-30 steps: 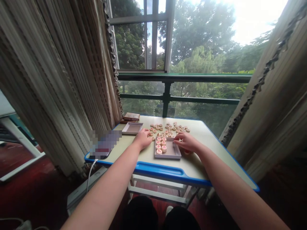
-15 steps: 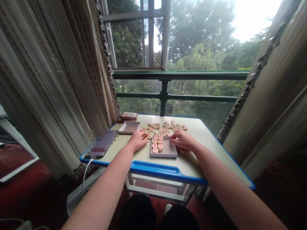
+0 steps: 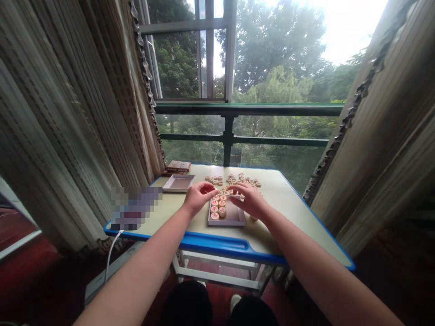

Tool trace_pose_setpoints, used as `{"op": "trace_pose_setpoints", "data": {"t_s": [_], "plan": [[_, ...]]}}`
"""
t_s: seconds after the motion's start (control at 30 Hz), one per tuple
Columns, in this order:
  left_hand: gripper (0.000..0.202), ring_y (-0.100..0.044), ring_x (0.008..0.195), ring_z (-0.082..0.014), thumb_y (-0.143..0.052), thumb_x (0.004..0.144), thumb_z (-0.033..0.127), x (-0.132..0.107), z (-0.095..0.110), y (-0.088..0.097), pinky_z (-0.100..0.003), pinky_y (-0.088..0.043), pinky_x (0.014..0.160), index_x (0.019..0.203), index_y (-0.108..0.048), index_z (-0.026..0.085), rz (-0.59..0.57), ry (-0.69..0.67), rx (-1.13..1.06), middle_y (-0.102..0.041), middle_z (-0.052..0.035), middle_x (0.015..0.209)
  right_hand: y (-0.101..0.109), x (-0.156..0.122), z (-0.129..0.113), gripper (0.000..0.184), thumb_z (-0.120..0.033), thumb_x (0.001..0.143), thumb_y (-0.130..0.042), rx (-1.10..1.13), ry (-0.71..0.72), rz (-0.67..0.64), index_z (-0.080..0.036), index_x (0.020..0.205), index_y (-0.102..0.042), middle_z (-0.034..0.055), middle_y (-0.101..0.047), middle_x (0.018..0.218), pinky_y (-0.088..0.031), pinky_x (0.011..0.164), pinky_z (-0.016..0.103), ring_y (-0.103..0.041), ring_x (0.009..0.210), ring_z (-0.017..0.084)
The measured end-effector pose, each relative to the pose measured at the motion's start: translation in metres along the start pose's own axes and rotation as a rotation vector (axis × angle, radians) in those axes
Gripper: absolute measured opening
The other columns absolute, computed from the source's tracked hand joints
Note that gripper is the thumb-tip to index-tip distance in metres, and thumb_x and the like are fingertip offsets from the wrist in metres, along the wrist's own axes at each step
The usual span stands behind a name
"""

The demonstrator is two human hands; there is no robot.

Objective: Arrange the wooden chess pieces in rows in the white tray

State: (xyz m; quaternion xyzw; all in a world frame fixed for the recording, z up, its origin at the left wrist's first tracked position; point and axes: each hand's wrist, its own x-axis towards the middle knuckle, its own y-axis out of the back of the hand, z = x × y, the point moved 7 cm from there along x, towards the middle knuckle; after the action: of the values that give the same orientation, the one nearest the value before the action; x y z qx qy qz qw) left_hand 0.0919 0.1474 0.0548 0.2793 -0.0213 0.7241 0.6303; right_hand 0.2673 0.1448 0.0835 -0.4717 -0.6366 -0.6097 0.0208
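Note:
A shallow light box lies near the table's front edge. Two columns of round wooden Chinese chess pieces with red characters fill its left side. My left hand is at the box's upper left corner, its thumb and fingers pinched on a chess piece that is mostly hidden. Over the box's upper right part hovers my right hand, fingers curved and apart from the thumb; I see nothing between them. Loose chess pieces are scattered just beyond the box and both hands.
An identical-looking shallow tray lies at the left, in front of stacked small boxes. A blurred device with a white cable rests at the table's left corner. The table has a blue edge; curtains hang beside the window.
My left hand has moved right to the box's upper corner, from the loose pieces. My right hand has shifted left, in over the box. The view has turned slightly.

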Motion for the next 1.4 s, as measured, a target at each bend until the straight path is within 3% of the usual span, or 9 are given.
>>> {"op": "trace_pose_setpoints", "data": {"t_s": [0.07, 0.2, 0.43, 0.63, 0.8, 0.9, 1.03, 1.17, 1.4], "plan": [[0.029, -0.064, 0.074, -0.016, -0.069, 0.068, 0.04, -0.005, 0.01, -0.01, -0.029, -0.055, 0.07, 0.081, -0.065, 0.015, -0.057, -0.06, -0.019, -0.068, -0.0064, 0.081, -0.004, -0.001, -0.006, 0.028, -0.033, 0.082, -0.058, 0.053, 0.039, 0.02, -0.022, 0.106, -0.064, 0.0078, -0.065, 0.092, -0.047, 0.074, 0.031, -0.059, 0.084, 0.019], [0.026, -0.063, 0.076, -0.0154, -0.069, 0.068, 0.041, -0.016, 0.028, -0.016, -0.027, -0.055, 0.068, 0.075, -0.066, 0.016, -0.076, -0.216, 0.052, -0.065, -0.0057, 0.081, -0.012, -0.003, -0.008, 0.019, -0.036, 0.082, -0.058, 0.155, 0.043, -0.003, -0.021, 0.091, -0.067, 0.0057, -0.066, 0.084, -0.048, 0.069, 0.028, -0.06, 0.074, 0.015], [0.024, -0.062, 0.072, -0.0145, -0.069, 0.07, 0.037, -0.016, 0.024, -0.018, -0.027, -0.055, 0.066, 0.078, -0.065, 0.016, -0.095, -0.17, 0.022, -0.065, -0.0052, 0.08, -0.02, -0.003, -0.008, 0.025, -0.035, 0.08, -0.06, 0.377, -0.029, -0.037, -0.02, 0.101, -0.062, 0.002, -0.068, 0.076, -0.051, 0.064, 0.025, -0.062, 0.066, 0.012], [0.027, -0.062, 0.073, -0.015, -0.067, 0.07, 0.04, -0.014, 0.024, -0.022, -0.028, -0.055, 0.065, 0.079, -0.063, 0.015, -0.071, -0.165, -0.051, -0.063, -0.0048, 0.08, -0.014, -0.001, -0.011, 0.021, -0.038, 0.079, -0.06, 0.424, -0.082, 0.004, -0.019, 0.088, -0.062, 0.0032, -0.067, 0.077, -0.052, 0.066, 0.027, -0.064, 0.069, 0.014], [0.019, -0.062, 0.075, -0.0145, -0.058, 0.078, 0.032, -0.014, 0.026, -0.02, -0.027, -0.053, 0.067, 0.086, -0.063, 0.015, -0.051, -0.212, -0.003, -0.064, -0.006, 0.087, -0.009, 0.0, -0.002, 0.021, -0.034, 0.076, -0.062, 0.441, -0.163, -0.013, -0.018, 0.09, -0.062, 0.0041, -0.067, 0.081, -0.051, 0.064, 0.026, -0.061, 0.068, 0.013], [0.011, -0.059, 0.073, -0.0147, -0.054, 0.078, 0.021, -0.012, 0.025, -0.008, -0.028, -0.05, 0.069, 0.081, -0.063, 0.016, 0.079, -0.238, 0.183, -0.065, -0.005, 0.083, -0.005, 0.0, 0.004, 0.021, -0.033, 0.074, -0.062, 0.4, -0.203, -0.106, -0.017, 0.089, -0.063, 0.0033, -0.065, 0.077, -0.048, 0.061, 0.026, -0.058, 0.064, 0.013], [0.011, -0.056, 0.067, -0.0143, -0.05, 0.075, 0.015, -0.01, 0.017, 0.01, -0.028, -0.047, 0.068, 0.073, -0.061, 0.017, 0.284, -0.168, 0.331, -0.063, -0.0033, 0.075, -0.001, -0.002, 0.004, 0.016, -0.028, 0.069, -0.064, 0.259, -0.229, -0.3, -0.018, 0.082, -0.065, 0.0025, -0.065, 0.076, -0.045, 0.063, 0.027, -0.057, 0.068, 0.014], [0.011, -0.054, 0.064, -0.0136, -0.049, 0.075, 0.015, -0.009, 0.012, 0.011, -0.027, -0.045, 0.067, 0.072, -0.06, 0.017, 0.304, -0.131, 0.373, -0.062, -0.0028, 0.074, -0.005, -0.006, 0.0, 0.015, -0.023, 0.066, -0.065, 0.136, -0.227, -0.431, -0.02, 0.08, -0.067, 0.0022, -0.067, 0.081, -0.043, 0.07, 0.028, -0.057, 0.079, 0.017], [0.014, -0.053, 0.062, -0.0133, -0.049, 0.074, 0.014, -0.007, 0.01, 0.009, -0.026, -0.044, 0.066, 0.067, -0.06, 0.019, 0.286, -0.091, 0.429, -0.062, -0.0021, 0.073, -0.012, -0.011, -0.003, 0.02, -0.03, 0.066, -0.068, 0.047, -0.271, -0.517, -0.023, 0.083, -0.073, 0.0054, -0.063, 0.082, -0.043, 0.074, 0.029, -0.054, 0.085, 0.02]]}}
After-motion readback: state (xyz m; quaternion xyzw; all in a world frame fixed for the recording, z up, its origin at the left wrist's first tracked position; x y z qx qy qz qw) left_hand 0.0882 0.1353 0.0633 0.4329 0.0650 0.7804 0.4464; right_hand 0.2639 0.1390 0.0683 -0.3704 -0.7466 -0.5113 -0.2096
